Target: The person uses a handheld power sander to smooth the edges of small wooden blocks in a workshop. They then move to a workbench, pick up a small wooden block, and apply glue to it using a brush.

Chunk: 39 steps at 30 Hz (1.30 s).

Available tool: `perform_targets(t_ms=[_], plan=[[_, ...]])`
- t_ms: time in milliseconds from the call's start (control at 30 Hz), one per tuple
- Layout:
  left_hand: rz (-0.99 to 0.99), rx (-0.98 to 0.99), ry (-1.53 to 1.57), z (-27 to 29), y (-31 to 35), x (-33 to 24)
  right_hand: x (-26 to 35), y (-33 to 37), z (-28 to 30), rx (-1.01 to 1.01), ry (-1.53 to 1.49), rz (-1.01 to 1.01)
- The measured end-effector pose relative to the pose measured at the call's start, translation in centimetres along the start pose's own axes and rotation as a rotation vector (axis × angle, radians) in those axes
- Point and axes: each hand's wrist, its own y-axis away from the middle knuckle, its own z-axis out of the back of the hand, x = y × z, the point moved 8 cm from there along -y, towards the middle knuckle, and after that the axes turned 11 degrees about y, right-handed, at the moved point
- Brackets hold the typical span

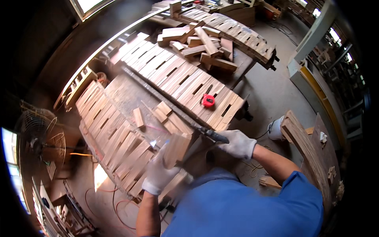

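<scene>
While the left hand (161,173) is gripping a block (176,150) by the near end of the left panel (118,138), the right hand (238,144) is clasping a dark handle (218,137) near the close end of the long bar (167,102); working well here is probably calling for a firm hold on the block, fingers clear of its edges; the right wrist should be staying steady, sparing the right panel (173,84), where a tape measure (208,100) is lying.

1 wire-caged fan (38,136) stands at left, 1 white bucket (276,129) on the floor (262,91) at right.
</scene>
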Motion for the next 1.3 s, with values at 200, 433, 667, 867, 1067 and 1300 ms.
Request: perform_targets(t_ms=[200, 433, 667, 867, 1067, 1300], plan=[[-0.103, -0.080, -0.050, 0.3, 0.9, -0.7, 2.2, 0.2, 1.1, -0.106, 0.159, 0.105], [-0.049, -0.094, -0.101, 0.4, 0.8, -0.1, 2.6, 0.8, 1.6, -0.091, 0.276, 0.134], [-0.138, -0.134, -0.110, 0.7, 0.7, -0.3, 2.1, 1.1, 1.0, -0.207, 0.318, 0.196], [-0.127, -0.128, -0.129, 0.8, 0.8, 0.1, 2.7, 1.2, 0.9, -0.325, 0.435, 0.279], [-0.119, -0.152, -0.184, 1.0, 0.9, -0.7, 3.0, 1.1, 1.2, -0.341, 0.442, 0.300], [-0.124, -0.110, -0.342, 2.1, 1.4, -0.7, 2.3, 0.3, 0.0, 0.001, 0.231, 0.110]])
